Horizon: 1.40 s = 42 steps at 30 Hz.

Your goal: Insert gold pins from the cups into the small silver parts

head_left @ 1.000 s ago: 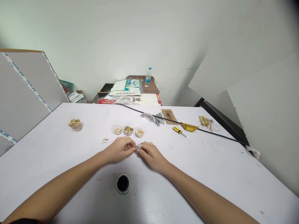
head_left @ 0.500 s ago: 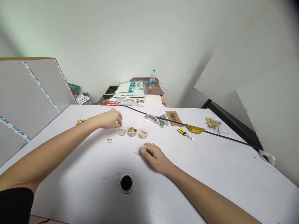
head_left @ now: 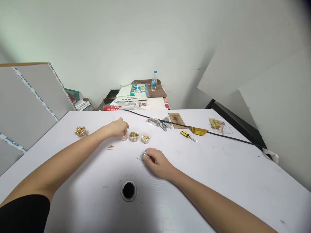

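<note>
My left hand [head_left: 119,127] is over the leftmost small clear cup [head_left: 124,138], fingers pinched down at its rim; whatever they hold is hidden. Beside it stand a middle cup [head_left: 133,137] and a right cup [head_left: 145,139], both with small brass-coloured parts. My right hand [head_left: 157,161] grips a small silvery block [head_left: 144,154] between thumb and fingers, low on the white table. A thin pin [head_left: 138,158] lies just left of the block. Several more thin pins [head_left: 110,147] lie below the left cup.
A heap of brass pins [head_left: 81,131] sits at the left. Behind and right are a black cable [head_left: 178,124], tweezers [head_left: 166,123], a brown card [head_left: 177,120], a yellow screwdriver [head_left: 189,136] and a bag of gold parts [head_left: 218,125]. A round hole [head_left: 128,190] is in front.
My left hand has lowered over the leftmost cup and now covers more of it. The whole view has shifted slightly, and the heap of pins at left shows more fully.
</note>
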### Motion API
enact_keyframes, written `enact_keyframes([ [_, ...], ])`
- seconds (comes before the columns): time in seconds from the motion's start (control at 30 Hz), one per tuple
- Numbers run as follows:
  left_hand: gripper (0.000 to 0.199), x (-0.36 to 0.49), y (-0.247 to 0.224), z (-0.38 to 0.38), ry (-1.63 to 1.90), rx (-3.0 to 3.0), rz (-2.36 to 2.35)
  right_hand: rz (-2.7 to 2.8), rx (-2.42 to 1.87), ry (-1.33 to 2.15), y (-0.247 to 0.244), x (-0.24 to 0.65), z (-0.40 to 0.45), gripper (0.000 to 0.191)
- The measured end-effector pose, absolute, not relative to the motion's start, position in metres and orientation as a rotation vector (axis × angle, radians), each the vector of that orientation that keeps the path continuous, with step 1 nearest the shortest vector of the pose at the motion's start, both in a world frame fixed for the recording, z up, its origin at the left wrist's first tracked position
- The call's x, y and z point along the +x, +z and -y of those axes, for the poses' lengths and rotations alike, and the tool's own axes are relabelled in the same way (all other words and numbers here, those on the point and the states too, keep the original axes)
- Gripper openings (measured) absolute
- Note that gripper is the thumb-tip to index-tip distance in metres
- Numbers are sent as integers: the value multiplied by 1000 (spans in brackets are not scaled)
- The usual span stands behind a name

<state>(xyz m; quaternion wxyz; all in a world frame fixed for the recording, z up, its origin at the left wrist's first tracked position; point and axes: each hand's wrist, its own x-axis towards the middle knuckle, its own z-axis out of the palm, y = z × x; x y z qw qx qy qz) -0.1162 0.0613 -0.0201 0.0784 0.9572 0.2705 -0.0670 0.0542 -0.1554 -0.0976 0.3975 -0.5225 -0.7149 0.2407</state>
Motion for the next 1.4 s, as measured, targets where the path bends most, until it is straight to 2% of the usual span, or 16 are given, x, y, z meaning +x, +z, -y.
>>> enact_keyframes([
  [0.17, 21, -117, -2, -59, -430, 2848, -792, 1792, -1326, 613, -99, 54, 155, 33],
  [0.33, 17, -125, 21, -53, -332, 2808, -735, 1783, -1327, 608, -98, 54, 156, 33],
  [0.4, 17, -131, 29, -45, -187, 2802, -735, 1772, -1324, 611, -99, 55, 156, 33],
  [0.6, 21, -144, 36, -20, 595, 2708, -942, 1726, -1317, 655, -100, 56, 155, 35],
  [0.73, 28, -143, 14, 1, 857, 2319, -940, 1672, -1326, 692, -100, 56, 155, 35],
  [0.83, 36, -138, -21, 29, 776, 1947, -812, 1591, -1323, 756, -101, 56, 155, 35],
  [0.97, 34, -133, -67, 64, 685, 1724, -818, 1526, -1285, 716, -100, 56, 155, 30],
  [1.13, 25, -131, -82, 76, 797, 1807, -794, 1526, -1158, 515, -94, 50, 153, 23],
  [1.23, 19, -132, -81, 76, 930, 1956, -776, 1655, -1068, 549, -94, 43, 151, 22],
  [1.4, 14, -133, -88, 76, 956, 2066, -720, 1752, -1017, 632, -101, 40, 149, 26],
])
